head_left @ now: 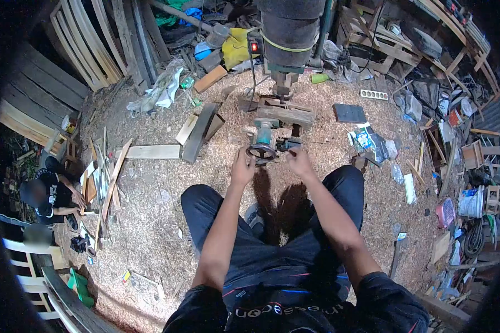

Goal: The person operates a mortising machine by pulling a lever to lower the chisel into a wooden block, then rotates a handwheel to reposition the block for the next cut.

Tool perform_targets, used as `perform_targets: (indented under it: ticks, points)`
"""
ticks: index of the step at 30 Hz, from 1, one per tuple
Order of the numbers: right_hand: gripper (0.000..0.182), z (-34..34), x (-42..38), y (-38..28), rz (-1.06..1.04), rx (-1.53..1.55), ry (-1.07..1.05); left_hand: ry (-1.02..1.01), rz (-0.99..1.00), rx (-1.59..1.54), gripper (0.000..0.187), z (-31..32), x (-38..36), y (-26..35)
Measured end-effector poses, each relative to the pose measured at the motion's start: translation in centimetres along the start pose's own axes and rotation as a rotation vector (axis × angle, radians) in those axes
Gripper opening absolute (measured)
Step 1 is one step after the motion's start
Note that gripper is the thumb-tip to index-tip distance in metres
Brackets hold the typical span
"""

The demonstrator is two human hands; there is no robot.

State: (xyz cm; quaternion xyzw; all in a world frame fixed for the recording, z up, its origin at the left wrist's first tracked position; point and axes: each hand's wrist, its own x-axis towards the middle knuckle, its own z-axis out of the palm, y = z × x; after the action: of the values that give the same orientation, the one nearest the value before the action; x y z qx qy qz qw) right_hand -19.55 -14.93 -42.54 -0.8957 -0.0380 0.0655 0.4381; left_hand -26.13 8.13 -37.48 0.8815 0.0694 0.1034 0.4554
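My left hand (243, 167) is closed on the left rim of a round handwheel (261, 153) at the front of a green machine vise (264, 135). My right hand (300, 163) has its fingers curled together just below a dark metal lever part (289, 143) right of the wheel; what is in them, if anything, is hidden. Behind the wheel, a wooden block (286, 114) lies across the machine. Directly above the block points the chuck (282, 86) of a large upright drilling machine (290, 33).
Wood shavings cover the floor. Boards (199, 132) lie left of the machine, a dark block (349, 113) and a power strip (374, 95) to its right. A red-lit switch (254, 46) hangs beside the motor. Another person (47, 191) crouches at far left among wood strips.
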Motion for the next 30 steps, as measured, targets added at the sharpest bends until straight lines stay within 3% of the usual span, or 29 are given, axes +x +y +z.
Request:
perform_targets:
  ticks: [4,8,9,10,12,13,17,21,25,28,30]
  points:
    - [0.048,2.3,-1.5,1.1,-0.181,-0.143,0.056,0.056,-0.038,0.002,0.059,2.3,-1.3,-3.0]
    - [0.053,2.3,-1.7,-0.3,-0.131,-0.006,-0.051,0.05,-0.043,0.024,0.056,1.6,-0.3,-3.5]
    - [0.059,0.6,-2.2,-3.9,0.071,0.084,-0.174,0.058,-0.055,0.051,0.055,2.0,-0.3,-4.9]
    - [0.061,1.6,-2.2,-3.1,-0.068,0.055,-0.129,0.065,-0.065,0.078,0.054,2.2,-0.4,-5.8]
    - [0.065,3.1,-1.3,-2.5,-0.358,-0.003,-0.029,-0.039,-0.188,0.134,0.055,2.4,-0.4,-7.4]
    - [0.082,3.4,-1.4,-2.1,-0.318,-0.012,-0.191,-0.12,-0.256,0.15,0.057,2.4,-0.5,-8.1]
    - [0.104,3.8,-2.1,-3.0,-0.231,0.048,-0.326,-0.318,-0.437,0.226,0.076,6.1,-2.8,-14.1]
    - [0.102,3.1,-2.2,-3.7,-0.206,0.078,-0.35,-0.607,-0.449,0.472,0.103,6.6,-3.2,-12.3]
    - [0.1,2.6,-2.3,-4.5,-0.233,0.062,-0.365,-0.541,-0.426,0.623,0.108,7.9,-4.0,-11.9]
    - [0.101,1.6,-2.3,-6.2,-0.081,0.057,-0.459,-0.57,-0.439,0.615,0.108,8.1,-3.9,-12.2]
    - [0.101,2.0,-2.2,-5.8,-0.152,0.04,-0.439,-0.562,-0.425,0.475,0.108,8.5,-3.8,-14.5]
